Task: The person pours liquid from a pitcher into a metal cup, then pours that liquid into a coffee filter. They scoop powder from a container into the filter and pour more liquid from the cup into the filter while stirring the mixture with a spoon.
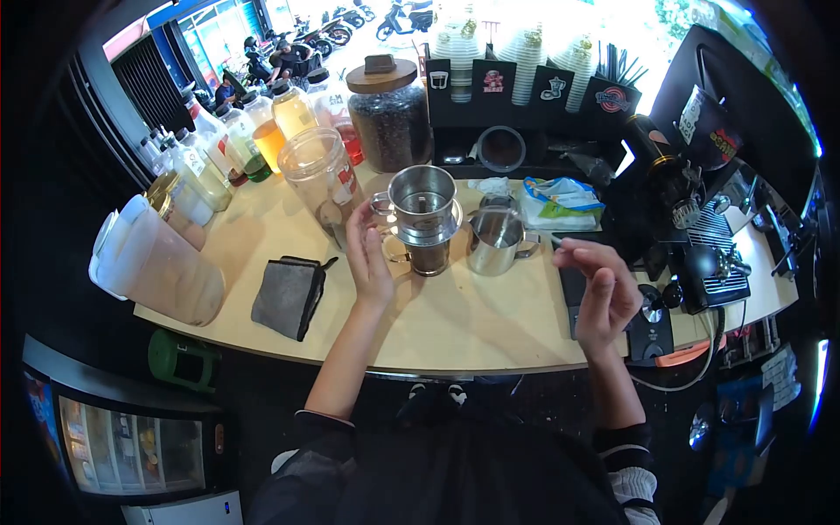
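A metal drip coffee filter (422, 201) sits on top of a metal cup (430, 258) near the middle of the wooden counter. My left hand (370, 258) is upright just left of them, fingers stretched out beside the filter's handle. To the right stands a steel pitcher (494, 252), its handle facing right. My right hand (602, 284) is raised beyond that handle, thumb and fingers bent together around the end of a thin utensil (553, 237). The utensil points left over the pitcher, where its far part is faint and blurred.
A folded grey cloth (289, 297) and a large plastic container (162, 271) lie left on the counter (472, 337). Behind are a clear jar (317, 175), a coffee bean jar (389, 127) and several bottles (262, 131). An espresso machine (713, 236) stands right, near a wipes pack (560, 210).
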Tool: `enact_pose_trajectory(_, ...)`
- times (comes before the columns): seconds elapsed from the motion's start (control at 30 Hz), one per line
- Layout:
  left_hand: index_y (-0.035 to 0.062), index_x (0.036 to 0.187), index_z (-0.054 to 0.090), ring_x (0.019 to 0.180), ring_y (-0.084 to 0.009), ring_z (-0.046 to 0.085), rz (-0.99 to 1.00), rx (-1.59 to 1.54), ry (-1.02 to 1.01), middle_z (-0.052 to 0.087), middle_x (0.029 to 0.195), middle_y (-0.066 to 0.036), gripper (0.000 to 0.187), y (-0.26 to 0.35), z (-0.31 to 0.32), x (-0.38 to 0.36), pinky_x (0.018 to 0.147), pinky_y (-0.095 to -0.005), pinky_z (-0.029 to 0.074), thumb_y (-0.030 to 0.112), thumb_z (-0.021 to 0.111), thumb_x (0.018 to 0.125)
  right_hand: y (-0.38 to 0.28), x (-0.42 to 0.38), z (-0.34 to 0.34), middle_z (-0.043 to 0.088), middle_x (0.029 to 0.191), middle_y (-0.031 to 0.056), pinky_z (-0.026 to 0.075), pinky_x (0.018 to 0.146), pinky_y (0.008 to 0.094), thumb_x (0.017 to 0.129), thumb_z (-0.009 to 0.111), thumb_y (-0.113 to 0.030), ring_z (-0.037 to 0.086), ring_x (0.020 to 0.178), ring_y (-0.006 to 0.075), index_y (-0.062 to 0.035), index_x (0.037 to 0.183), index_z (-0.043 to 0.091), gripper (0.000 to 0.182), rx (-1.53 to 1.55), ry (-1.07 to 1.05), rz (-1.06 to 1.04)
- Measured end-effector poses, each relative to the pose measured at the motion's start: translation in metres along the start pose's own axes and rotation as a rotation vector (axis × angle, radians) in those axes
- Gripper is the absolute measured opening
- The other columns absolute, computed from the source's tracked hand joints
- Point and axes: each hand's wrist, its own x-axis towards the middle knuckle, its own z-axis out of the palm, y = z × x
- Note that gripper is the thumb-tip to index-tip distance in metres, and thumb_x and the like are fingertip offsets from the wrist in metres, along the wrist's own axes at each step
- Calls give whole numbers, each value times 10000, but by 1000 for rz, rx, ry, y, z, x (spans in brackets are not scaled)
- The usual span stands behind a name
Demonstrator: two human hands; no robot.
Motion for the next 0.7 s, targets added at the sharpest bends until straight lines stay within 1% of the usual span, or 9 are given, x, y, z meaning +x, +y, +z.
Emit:
enact_pose_trajectory(0.03, -28, 1301, 392, 1187, -235, 446, 10, 12, 2, 460, 1270, -158, 457, 1, 1, 2, 1005, -351, 340, 298, 350, 984, -1, -3, -2, 662, 889, 185, 513, 754, 327, 966, 456, -175, 653, 805, 231, 71, 963, 591, 280, -24, -27, -22)
enact_pose_trajectory(0.13, -23, 1302, 391, 1169, -222, 449, 34, 60, 17, 466, 1252, -144, 464, 5, 1, 3, 987, -347, 347, 312, 332, 986, -4, -12, -5, 663, 896, 196, 518, 735, 327, 964, 458, -166, 653, 809, 241, 61, 941, 598, 267, -20, -103, -15)
enact_pose_trajectory(0.2, -19, 1303, 390, 1157, -214, 451, 36, 99, 26, 471, 1241, -134, 470, 7, -1, -1, 976, -344, 351, 321, 320, 987, -1, -17, -5, 662, 902, 196, 522, 727, 320, 941, 485, -119, 659, 825, 252, 52, 932, 600, 206, -17, -146, -30)
enact_pose_trajectory(0.3, -34, 1278, 395, 1173, -241, 465, 48, 87, 10, 469, 1254, -164, 421, 5, -1, -3, 1003, -356, 349, 262, 361, 982, 2, -28, 0, 654, 910, 176, 525, 756, 330, 850, 561, -7, 659, 865, 283, 48, 934, 590, 104, -115, -364, -21)
enact_pose_trajectory(0.33, -34, 1278, 395, 1173, -241, 465, 51, 90, 13, 469, 1254, -164, 421, 6, -1, -4, 1003, -356, 349, 262, 361, 982, 4, -31, 3, 654, 910, 176, 525, 756, 330, 850, 561, -7, 659, 865, 283, 48, 934, 590, 104, -112, -365, -25)
enact_pose_trajectory(0.43, -37, 1281, 381, 1164, -240, 471, 61, 115, -12, 470, 1252, -164, 404, 7, -2, -4, 999, -355, 353, 230, 362, 978, 23, -43, 11, 631, 993, 158, 532, 772, 341, 815, 610, -18, 640, 876, 296, 25, 949, 585, 142, -180, -551, -94)
enact_pose_trajectory(0.47, -38, 1282, 376, 1162, -239, 472, 70, 112, -5, 469, 1253, -166, 402, 7, -1, -3, 997, -354, 356, 222, 362, 976, 27, -45, 13, 631, 993, 158, 532, 772, 341, 815, 610, -18, 640, 876, 296, 25, 949, 585, 142, -178, -552, -99)
enact_pose_trajectory(0.57, -39, 1283, 370, 1160, -240, 473, 68, 87, 12, 468, 1256, -169, 398, 7, -2, -2, 995, -352, 359, 211, 367, 973, 38, -47, 18, 618, 1033, 137, 526, 814, 361, 781, 645, -58, 627, 905, 285, 25, 955, 589, 201, -347, -660, -266)
enact_pose_trajectory(0.7, -38, 1286, 370, 1159, -240, 472, 52, 71, 39, 468, 1254, -173, 401, 6, -3, 0, 998, -353, 358, 211, 379, 971, 55, -54, 21, 610, 1050, 143, 511, 848, 365, 765, 643, -47, 618, 933, 282, 28, 972, 596, 225, -411, -731, -299)
